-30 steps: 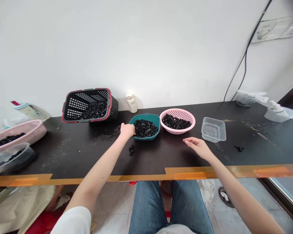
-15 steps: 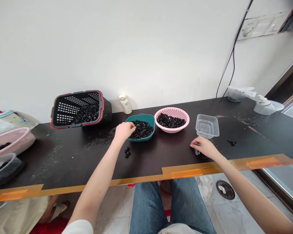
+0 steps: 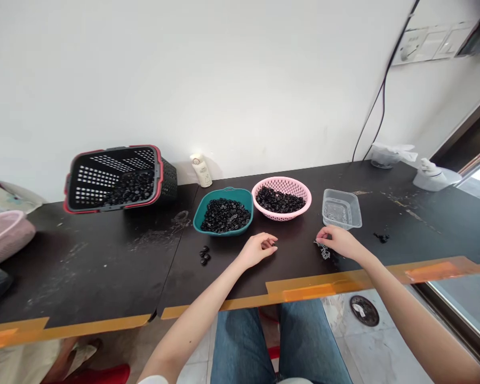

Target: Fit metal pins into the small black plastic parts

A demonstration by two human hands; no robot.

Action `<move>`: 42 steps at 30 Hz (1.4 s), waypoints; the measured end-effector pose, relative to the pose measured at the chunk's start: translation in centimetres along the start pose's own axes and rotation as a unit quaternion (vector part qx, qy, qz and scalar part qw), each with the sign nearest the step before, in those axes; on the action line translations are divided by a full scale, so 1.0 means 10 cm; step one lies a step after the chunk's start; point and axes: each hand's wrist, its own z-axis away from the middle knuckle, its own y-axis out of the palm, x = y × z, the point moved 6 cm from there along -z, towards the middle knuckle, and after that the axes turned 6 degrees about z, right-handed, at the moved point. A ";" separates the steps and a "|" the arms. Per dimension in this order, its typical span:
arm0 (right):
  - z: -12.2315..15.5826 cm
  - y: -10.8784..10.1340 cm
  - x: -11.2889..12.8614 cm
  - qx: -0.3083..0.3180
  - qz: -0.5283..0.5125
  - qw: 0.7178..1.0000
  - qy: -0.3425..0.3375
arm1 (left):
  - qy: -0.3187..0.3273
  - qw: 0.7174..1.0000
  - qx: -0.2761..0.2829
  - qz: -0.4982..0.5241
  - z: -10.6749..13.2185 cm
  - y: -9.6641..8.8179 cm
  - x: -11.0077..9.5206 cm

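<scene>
black tabletop (image 3: 104, 261), two full bowls (image 3: 223, 216) (image 3: 281, 198), two hands (image 3: 260, 249) (image 3: 338, 240)

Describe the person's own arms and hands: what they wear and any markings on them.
Both arms are bare, and the left hand and right hand wear no gloves. No watch, ring or bracelet shows on either. A white short sleeve shows at the bottom edge on the left arm; the right arm's sleeve is out of view. Blue denim jeans cover the legs.
</scene>
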 end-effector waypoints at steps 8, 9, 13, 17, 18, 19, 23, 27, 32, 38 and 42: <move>-0.02 0.07 0.06 0.036 0.003 0.999 -0.013 | 0.046 0.994 -0.063 -0.074 0.03 -0.11 0.09; -0.02 0.04 0.06 0.034 0.001 0.999 -0.012 | 0.047 0.994 -0.065 -0.077 0.04 -0.12 0.09; 0.01 -0.09 0.13 0.020 -0.048 0.998 0.018 | 0.054 0.993 -0.078 -0.071 0.05 -0.14 0.08; -0.06 -0.06 0.51 0.034 -0.232 0.972 0.000 | 0.057 0.991 -0.098 -0.066 0.04 -0.15 0.06; -0.12 0.00 0.65 0.046 -0.279 0.959 -0.011 | 0.061 0.991 -0.099 -0.071 0.04 -0.15 0.05; -0.18 0.07 0.80 0.061 -0.317 0.946 -0.022 | 0.066 0.990 -0.099 -0.077 0.05 -0.15 0.04; -0.45 0.30 1.29 0.046 -0.355 0.929 -0.091 | 0.068 0.988 -0.113 -0.085 0.06 -0.18 0.05; -0.55 0.41 1.42 -0.007 -0.338 0.933 -0.123 | 0.026 0.986 -0.146 -0.076 0.06 -0.22 0.16; -0.49 0.44 1.34 -0.001 -0.334 0.936 -0.110 | 0.009 0.985 -0.156 -0.070 0.04 -0.21 0.23; -0.45 0.38 1.41 -0.007 -0.261 0.955 -0.139 | 0.027 0.980 -0.140 -0.136 0.04 -0.19 0.16; -0.43 0.37 1.44 -0.002 -0.242 0.960 -0.140 | 0.037 0.976 -0.125 -0.176 0.05 -0.17 0.12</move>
